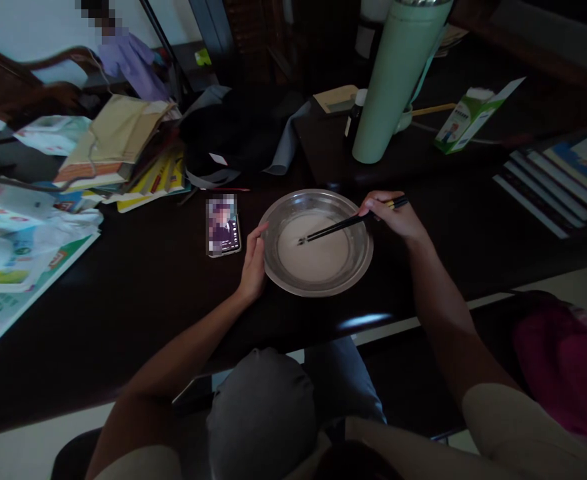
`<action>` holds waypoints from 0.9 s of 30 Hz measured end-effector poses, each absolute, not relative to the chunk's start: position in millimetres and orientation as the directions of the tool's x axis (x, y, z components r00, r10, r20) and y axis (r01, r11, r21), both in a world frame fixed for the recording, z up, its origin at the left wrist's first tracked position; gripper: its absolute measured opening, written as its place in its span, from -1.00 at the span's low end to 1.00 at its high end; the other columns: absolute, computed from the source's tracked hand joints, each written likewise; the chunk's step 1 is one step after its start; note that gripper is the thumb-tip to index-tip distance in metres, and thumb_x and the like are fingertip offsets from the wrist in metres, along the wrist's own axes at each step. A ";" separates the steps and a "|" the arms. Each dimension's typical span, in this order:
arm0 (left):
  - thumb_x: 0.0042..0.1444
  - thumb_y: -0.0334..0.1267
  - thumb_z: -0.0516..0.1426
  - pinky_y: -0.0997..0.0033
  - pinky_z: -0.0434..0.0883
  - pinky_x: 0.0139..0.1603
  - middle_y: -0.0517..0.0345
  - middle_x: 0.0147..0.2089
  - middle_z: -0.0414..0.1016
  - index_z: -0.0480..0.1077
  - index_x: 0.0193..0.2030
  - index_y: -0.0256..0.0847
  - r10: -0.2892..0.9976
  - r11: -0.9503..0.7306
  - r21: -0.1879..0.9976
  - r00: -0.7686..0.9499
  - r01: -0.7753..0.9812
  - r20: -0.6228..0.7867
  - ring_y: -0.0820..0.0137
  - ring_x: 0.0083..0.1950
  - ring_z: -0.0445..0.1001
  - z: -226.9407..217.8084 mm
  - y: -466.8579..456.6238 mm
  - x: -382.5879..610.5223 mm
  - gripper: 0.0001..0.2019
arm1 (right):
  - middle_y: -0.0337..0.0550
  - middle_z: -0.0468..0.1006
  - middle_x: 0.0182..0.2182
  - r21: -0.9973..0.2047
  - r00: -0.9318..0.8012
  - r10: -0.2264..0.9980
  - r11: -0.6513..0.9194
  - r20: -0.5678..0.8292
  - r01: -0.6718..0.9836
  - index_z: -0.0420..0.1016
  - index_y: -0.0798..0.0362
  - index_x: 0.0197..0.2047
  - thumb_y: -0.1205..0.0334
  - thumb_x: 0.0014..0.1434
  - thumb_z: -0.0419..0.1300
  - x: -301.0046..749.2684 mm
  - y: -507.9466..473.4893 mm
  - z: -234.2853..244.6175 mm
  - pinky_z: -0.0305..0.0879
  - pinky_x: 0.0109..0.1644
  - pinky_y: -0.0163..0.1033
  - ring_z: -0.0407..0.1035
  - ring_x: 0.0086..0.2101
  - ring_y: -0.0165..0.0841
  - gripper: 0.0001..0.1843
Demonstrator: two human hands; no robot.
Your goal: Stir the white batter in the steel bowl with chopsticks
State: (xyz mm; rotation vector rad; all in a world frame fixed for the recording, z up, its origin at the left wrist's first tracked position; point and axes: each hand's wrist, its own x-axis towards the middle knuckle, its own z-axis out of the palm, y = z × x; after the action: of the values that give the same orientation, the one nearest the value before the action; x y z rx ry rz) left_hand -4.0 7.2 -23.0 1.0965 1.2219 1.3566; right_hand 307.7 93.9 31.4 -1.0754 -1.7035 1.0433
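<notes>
A round metal bowl [360, 263] with pale, whitish batter in it sits on the dark table in front of me. My right hand [396, 215] is closed on a pair of dark chopsticks [346, 225] whose tips dip into the batter near the bowl's middle. My left hand [253, 263] rests against the bowl's left rim, fingers together and lightly curved along it, holding nothing else.
A lit phone [223, 225] lies just left of the bowl. A tall green flask [393, 87], a small dark bottle [353, 120] and a white-green carton [466, 119] stand behind. Books [558, 177] lie at right, papers and bags [113, 147] at left.
</notes>
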 end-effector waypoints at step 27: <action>0.26 0.28 0.03 0.11 0.35 0.32 0.09 0.26 0.44 0.31 0.21 0.02 0.993 -0.031 0.998 -0.113 -0.058 0.024 0.22 0.27 0.42 -24.0 7.3 -5.2 -0.46 | -0.23 0.56 -0.57 -0.946 -0.123 0.956 0.284 0.267 0.155 0.58 -0.02 -0.57 -0.19 0.17 0.27 313.9 97.4 27.5 0.13 -0.43 -0.24 0.38 -0.51 -0.41 -0.53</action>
State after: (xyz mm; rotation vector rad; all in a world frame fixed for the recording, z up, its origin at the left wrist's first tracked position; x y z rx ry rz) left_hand -5.2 7.3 -24.0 1.1295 1.2328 1.3398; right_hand 313.9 97.4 27.5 -1.0674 -1.5284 0.9820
